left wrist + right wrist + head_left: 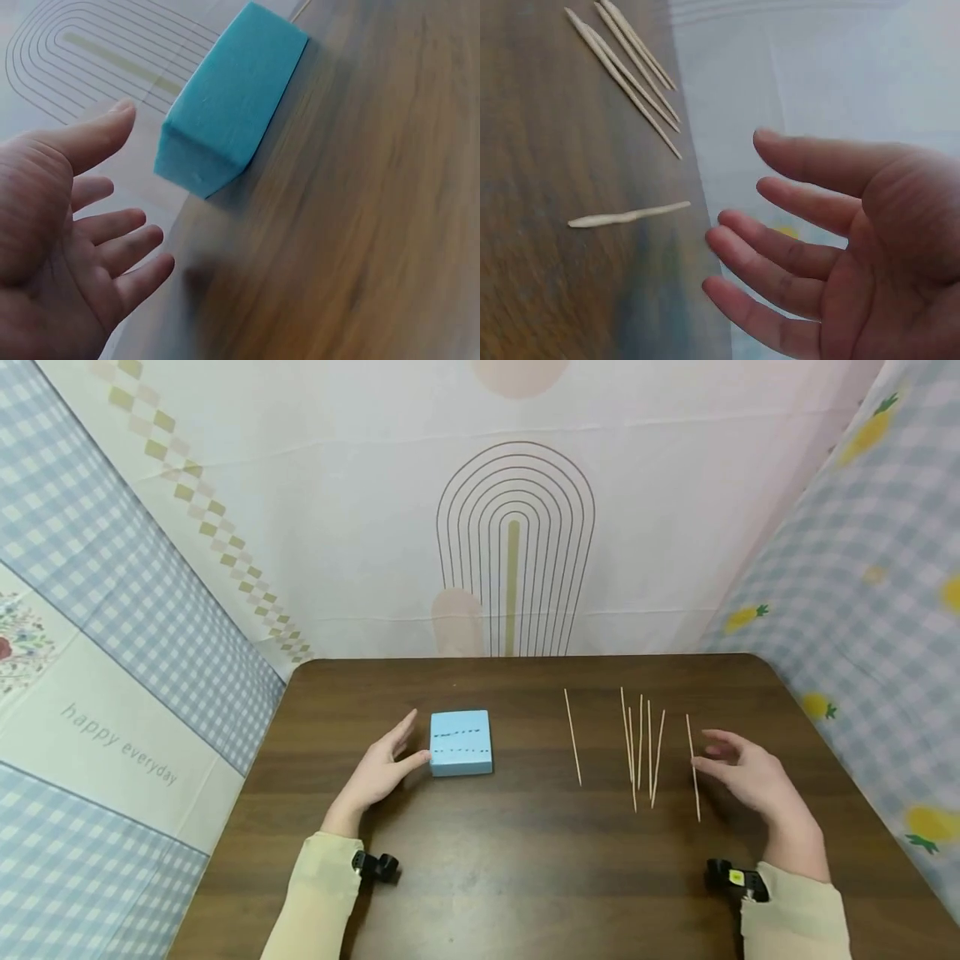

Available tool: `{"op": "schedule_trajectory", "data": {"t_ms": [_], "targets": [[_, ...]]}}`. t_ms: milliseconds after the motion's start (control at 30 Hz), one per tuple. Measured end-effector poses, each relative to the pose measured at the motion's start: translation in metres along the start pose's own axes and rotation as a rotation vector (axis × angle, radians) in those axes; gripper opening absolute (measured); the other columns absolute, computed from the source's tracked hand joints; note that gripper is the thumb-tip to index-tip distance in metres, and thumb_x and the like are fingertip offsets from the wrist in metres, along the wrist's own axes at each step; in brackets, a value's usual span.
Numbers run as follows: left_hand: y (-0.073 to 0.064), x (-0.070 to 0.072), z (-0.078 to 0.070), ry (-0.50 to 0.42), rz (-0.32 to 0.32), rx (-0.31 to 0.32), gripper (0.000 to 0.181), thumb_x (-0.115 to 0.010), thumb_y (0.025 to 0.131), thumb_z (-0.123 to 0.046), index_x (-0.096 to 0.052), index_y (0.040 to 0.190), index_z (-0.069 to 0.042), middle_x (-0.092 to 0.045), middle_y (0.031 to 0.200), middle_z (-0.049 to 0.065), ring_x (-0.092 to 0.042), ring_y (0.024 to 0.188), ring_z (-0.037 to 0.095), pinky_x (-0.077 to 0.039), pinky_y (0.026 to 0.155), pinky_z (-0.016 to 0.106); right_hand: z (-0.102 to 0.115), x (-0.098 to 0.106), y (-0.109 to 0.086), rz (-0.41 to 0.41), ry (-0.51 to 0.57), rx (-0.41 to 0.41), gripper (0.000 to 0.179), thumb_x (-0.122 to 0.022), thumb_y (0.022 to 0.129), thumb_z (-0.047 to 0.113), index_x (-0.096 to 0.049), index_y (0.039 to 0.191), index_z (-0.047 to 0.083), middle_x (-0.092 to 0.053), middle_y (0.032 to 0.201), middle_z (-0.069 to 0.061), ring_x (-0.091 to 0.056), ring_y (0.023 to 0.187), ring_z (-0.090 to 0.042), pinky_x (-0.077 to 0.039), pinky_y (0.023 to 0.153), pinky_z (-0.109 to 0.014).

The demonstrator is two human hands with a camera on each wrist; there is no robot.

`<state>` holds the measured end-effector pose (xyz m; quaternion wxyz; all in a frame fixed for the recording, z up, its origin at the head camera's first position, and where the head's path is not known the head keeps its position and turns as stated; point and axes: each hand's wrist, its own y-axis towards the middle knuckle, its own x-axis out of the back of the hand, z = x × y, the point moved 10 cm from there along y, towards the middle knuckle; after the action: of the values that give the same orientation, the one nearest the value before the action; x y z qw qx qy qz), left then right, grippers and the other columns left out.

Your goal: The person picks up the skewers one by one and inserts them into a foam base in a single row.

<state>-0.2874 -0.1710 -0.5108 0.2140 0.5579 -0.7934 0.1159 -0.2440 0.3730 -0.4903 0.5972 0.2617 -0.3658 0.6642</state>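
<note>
Pale yellow sleeves come in at the near edge, each wrist carrying a small black camera.

Blue block: flat on the table, left of centre, two rows of dark marks on its top face; no stick stands in it. Left hand just beside its left side, fingers relaxed and spread, gripping nothing; the left wrist view shows a gap between thumb and block.

Thin wooden sticks, seven counted, all lying loose to the block's right: one lone stick nearest it, a cluster of five sticks, then the rightmost stick. Right hand beside that last one, fingers loosely bent, nothing held; the right wrist view shows them apart.

Progress, my judgement: no stick lifted or joined to the block, so handling looks barely begun; all seven remain.

Surround: dark wood table, patterned white cloth behind, checked cloths at both sides.
</note>
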Motion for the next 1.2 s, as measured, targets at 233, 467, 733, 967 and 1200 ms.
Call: {"op": "schedule_trajectory", "data": {"t_ms": [233,467,733,967,1200], "targets": [[0.008,-0.017,0.004,-0.041,0.053,0.026,0.095,-0.076,0.103,-0.028,-0.015,0.173,-0.008,-0.015,0.178,0.012,-0.020,0.162,0.034,-0.022,0.128,0.053,-0.026,-0.002,-0.002,0.049,0.157,-0.083,0.073,-0.074,0.104,0.024,-0.039,0.156,-0.012,-0.053,0.143,-0.041,-0.066,0.116,-0.046,-0.063,0.079,-0.038],[0.006,-0.024,0.006,-0.107,0.078,0.019,0.096,-0.076,0.103,-0.024,-0.012,0.173,-0.010,-0.012,0.178,0.009,-0.017,0.162,0.034,-0.020,0.128,0.056,-0.038,-0.012,0.003,0.107,0.269,-0.118,0.069,-0.074,0.102,0.012,-0.036,0.153,-0.016,-0.048,0.144,-0.045,-0.067,0.116,-0.041,-0.063,0.081,-0.039],[0.005,-0.030,0.007,-0.106,0.076,0.039,0.098,-0.078,0.101,-0.018,-0.012,0.174,-0.011,-0.011,0.178,0.008,-0.017,0.162,0.032,-0.022,0.128,0.052,-0.038,-0.025,0.005,0.143,0.357,-0.128,0.068,-0.080,0.095,0.006,-0.043,0.146,-0.020,-0.058,0.130,-0.039,-0.070,0.090,-0.012,-0.064,0.075,-0.035],[0.007,-0.033,0.003,-0.073,0.081,0.019,0.096,-0.075,0.103,-0.020,-0.011,0.174,-0.011,-0.005,0.179,0.012,-0.011,0.164,0.032,-0.019,0.129,0.053,-0.040,-0.029,0.006,0.148,0.356,-0.167,0.066,-0.082,0.095,0.008,-0.047,0.144,-0.020,-0.060,0.128,-0.035,-0.071,0.087,-0.013,-0.064,0.074,-0.035],[0.010,-0.033,0.002,-0.087,0.075,0.018,0.094,-0.076,0.102,-0.019,-0.015,0.173,-0.011,-0.007,0.179,0.016,-0.010,0.164,0.034,-0.018,0.129,0.056,-0.044,-0.029,0.006,0.121,0.368,-0.212,0.063,-0.082,0.096,0.011,-0.051,0.142,-0.019,-0.064,0.119,-0.025,-0.071,0.084,-0.013,-0.064,0.072,-0.034]]}}
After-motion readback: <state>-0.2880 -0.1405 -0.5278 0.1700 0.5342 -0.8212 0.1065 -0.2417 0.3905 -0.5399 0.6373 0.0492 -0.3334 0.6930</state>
